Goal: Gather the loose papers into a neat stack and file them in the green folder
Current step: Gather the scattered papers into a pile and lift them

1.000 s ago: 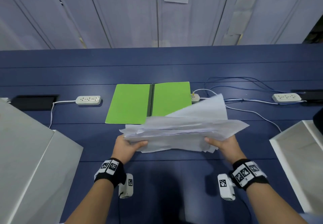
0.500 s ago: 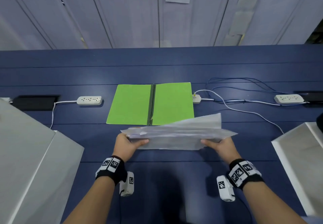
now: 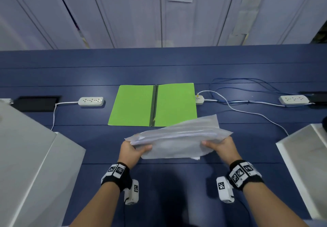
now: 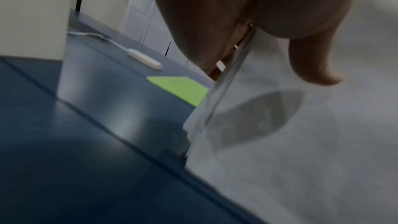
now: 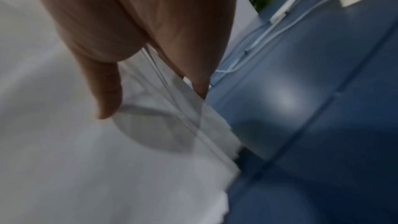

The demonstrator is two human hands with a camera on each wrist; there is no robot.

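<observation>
Left hand (image 3: 131, 151) and right hand (image 3: 223, 147) each gripped an end of the uneven white paper stack (image 3: 177, 141), thumbs on top, near the open green folder (image 3: 134, 106)

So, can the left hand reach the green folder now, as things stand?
Probably not yet. The left hand grips one end of the papers, as the right hand grips the other. The green folder lies open just beyond, with bare table between, so only the papers occupy the hand.
</observation>
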